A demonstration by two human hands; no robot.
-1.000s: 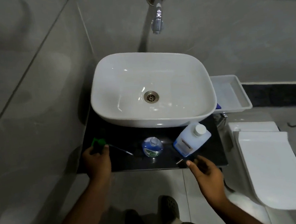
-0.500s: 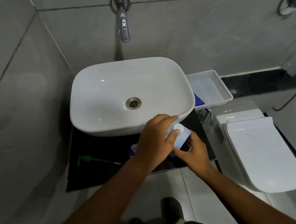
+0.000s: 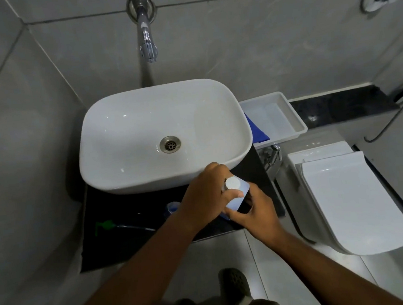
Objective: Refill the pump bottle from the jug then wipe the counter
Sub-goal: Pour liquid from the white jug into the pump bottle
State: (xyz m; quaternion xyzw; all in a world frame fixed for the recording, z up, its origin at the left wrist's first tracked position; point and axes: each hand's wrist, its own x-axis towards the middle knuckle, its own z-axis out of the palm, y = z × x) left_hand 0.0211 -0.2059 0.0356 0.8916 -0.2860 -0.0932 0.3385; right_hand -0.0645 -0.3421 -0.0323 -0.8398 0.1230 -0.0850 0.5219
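Observation:
The pale translucent jug (image 3: 237,199) with a white round cap (image 3: 232,183) stands on the black counter (image 3: 121,248) in front of the basin. My left hand (image 3: 205,198) wraps the jug's neck, thumb just under the cap. My right hand (image 3: 253,211) grips the jug's lower body from the near side. The open pump bottle (image 3: 172,207), blue liquid inside, peeks out left of my left hand. Its green pump head with tube (image 3: 106,226) lies flat on the counter's left part.
A white basin (image 3: 164,133) fills the counter's back, under a chrome wall tap (image 3: 147,44). A white tray (image 3: 276,118) with a blue cloth (image 3: 257,129) sits to the right. A white toilet (image 3: 347,199) stands right of the counter.
My left hand let go of the green pump head and crossed to the jug. My right hand closed on the jug's body. The jug now stands more upright.

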